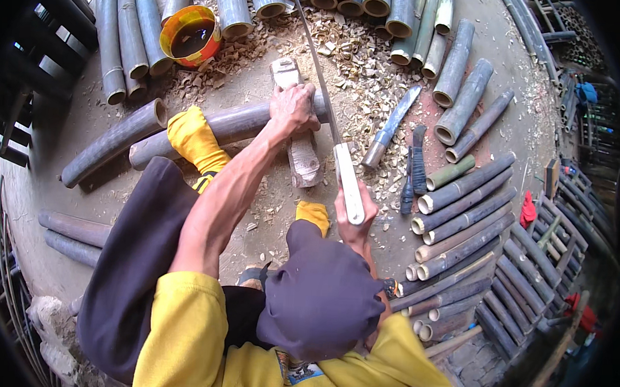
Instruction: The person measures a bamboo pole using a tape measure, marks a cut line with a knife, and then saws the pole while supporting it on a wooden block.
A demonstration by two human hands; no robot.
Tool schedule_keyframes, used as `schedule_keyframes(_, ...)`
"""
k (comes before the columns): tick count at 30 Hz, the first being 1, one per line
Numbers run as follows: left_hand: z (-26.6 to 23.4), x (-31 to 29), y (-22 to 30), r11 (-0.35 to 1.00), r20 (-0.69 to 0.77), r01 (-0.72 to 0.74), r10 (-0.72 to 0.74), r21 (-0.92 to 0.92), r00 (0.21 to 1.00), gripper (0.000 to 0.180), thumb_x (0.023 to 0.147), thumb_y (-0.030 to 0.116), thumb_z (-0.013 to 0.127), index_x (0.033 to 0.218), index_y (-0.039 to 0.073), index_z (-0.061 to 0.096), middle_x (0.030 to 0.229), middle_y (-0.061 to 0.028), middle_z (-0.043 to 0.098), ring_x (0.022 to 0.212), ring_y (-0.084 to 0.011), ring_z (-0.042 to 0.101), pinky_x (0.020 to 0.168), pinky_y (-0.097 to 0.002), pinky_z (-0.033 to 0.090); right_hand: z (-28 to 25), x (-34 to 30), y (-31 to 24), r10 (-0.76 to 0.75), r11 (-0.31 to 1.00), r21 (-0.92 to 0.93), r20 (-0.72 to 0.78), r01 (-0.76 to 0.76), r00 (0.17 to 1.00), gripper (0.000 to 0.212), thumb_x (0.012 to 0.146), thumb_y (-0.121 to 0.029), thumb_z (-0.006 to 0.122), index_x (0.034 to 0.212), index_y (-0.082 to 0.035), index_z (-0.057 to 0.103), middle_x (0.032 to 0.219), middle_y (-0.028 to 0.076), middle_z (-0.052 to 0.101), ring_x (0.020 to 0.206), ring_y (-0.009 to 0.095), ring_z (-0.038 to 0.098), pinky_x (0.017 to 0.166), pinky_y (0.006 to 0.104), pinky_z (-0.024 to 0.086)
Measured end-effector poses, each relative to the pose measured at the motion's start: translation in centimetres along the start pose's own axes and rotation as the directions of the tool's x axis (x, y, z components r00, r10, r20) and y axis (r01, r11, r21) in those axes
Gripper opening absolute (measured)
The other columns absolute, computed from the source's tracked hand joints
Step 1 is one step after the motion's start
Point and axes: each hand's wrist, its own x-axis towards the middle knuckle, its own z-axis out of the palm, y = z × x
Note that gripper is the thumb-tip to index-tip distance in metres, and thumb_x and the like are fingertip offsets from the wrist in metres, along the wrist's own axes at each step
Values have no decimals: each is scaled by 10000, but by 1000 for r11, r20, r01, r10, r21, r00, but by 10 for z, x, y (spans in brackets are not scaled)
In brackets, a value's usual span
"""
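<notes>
My left hand (294,108) presses down with curled fingers on a dark bamboo pole (245,121), which lies across a pale wooden block (303,160). My right hand (358,222) is closed round the white handle (350,185) of a long handsaw. The saw blade (320,73) points away from me and stands against the pole's right end; whether it has cut in cannot be seen. A foot in a yellow sock (191,138) rests on the pole left of my hand. Another yellow-socked foot (313,214) stands near the block.
A broad knife (394,124) and a dark-handled tool (418,163) lie right of the block among bamboo chips (354,64). Cut bamboo tubes (465,214) are lined up at right, with more along the far side. A red-yellow bowl (190,36) of dark liquid stands far left.
</notes>
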Motion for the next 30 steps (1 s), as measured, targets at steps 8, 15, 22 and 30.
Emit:
schedule_keyframes(8, -10, -7, 3, 999, 17, 22, -23, 45, 1000, 538, 534, 274, 799, 981, 120, 542, 962, -71, 646, 1020, -259, 584, 880, -447, 413, -70, -105, -22, -34, 957, -282, 93, 59, 995, 357, 739, -24, 604, 1081, 81, 610, 865, 181, 667, 712, 260, 680, 606, 339, 528)
schedule_keyframes(15, -3, -2, -3, 999, 53, 43, -44, 19, 998, 611, 530, 335, 822, 1045, 139, 559, 973, -67, 645, 1026, -255, 581, 881, -455, 418, -19, -27, -10, 173, 985, -19, 68, -172, 983, 157, 793, -37, 640, 941, 3, 605, 731, 88, 613, 647, 130, 584, 561, 305, 456)
schedule_keyframes(22, -7, -3, 15, 998, -48, 43, -41, 35, 998, 554, 478, 302, 809, 938, 107, 570, 963, -66, 640, 1002, -238, 595, 916, -438, 390, -65, -96, -8, 25, 990, -138, 10, -24, 1000, 289, 810, -101, 641, 1060, 38, 597, 887, 158, 645, 726, 229, 649, 623, 322, 514)
schedule_keyframes(30, 5, 3, -16, 998, 23, 38, -39, 58, 999, 562, 584, 309, 820, 1048, 141, 552, 1000, -69, 650, 1031, -257, 584, 877, -465, 413, -43, -82, 1, 87, 986, -148, 37, -80, 996, 342, 769, -67, 661, 1084, 54, 605, 867, 174, 650, 680, 253, 649, 612, 339, 513)
